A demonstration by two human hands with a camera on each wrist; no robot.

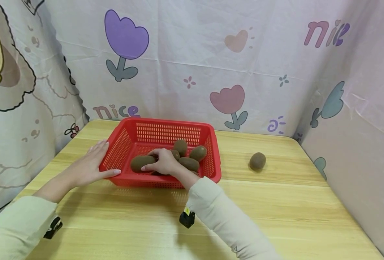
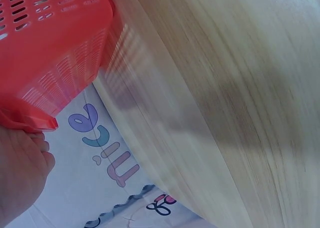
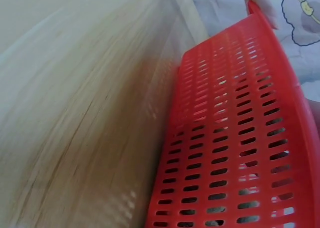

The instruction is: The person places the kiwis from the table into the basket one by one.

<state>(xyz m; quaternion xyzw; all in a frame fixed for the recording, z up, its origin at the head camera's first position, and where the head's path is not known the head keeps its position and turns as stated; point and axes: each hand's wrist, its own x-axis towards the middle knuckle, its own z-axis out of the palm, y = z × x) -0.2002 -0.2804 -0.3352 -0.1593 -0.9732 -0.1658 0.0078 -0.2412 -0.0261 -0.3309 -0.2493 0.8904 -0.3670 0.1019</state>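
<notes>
A red plastic basket (image 1: pixel 164 182) with slotted walls holds several brown kiwis, among them one at the back (image 1: pixel 180 147) and one at the right (image 1: pixel 198 153). My right hand (image 1: pixel 164 161) reaches in over the front wall and grips the leftmost kiwi (image 1: pixel 139 163), thumb in front and fingers behind. At the basket's front left corner my left hand (image 1: pixel 89 164) rests against the rim, fingers straight along the left side and thumb stretched along the front. The left wrist view shows this hand (image 2: pixel 22 170) at the rim. In the right wrist view the basket wall (image 3: pixel 220 153) hides the gripped kiwi.
A single kiwi (image 1: pixel 257 161) lies on the wooden table (image 1: pixel 276 209), right of the basket. Behind the table hangs a printed cloth (image 1: pixel 178 97), and more cloth covers the left and right sides.
</notes>
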